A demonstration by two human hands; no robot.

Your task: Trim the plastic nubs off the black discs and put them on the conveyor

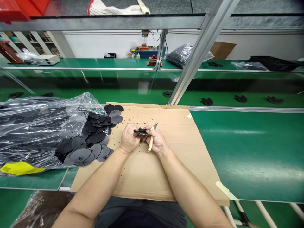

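Observation:
Above the middle of a cardboard sheet (147, 177), both hands hold a small stack of black plastic parts (142, 132) between them. My left hand (129, 138) is closed on the left end of these parts. With its fingertips, my right hand (156, 141) grips their right end and also keeps a pair of cutters with pale handles (151, 142) in the palm, jaws pointing up and away. Tiny dark bits are scattered over the cardboard around the hands. Left of the hands lies a heap of black discs (96, 137), partly spilling from a clear plastic bag (42, 126).
Black curved parts (207, 101) lie spaced along the green belt behind the cardboard. A slanted metal post (190, 72) rises behind the board's back edge. Tape (225, 190) holds the right front corner. A white glove (114, 8) rests on the shelf above.

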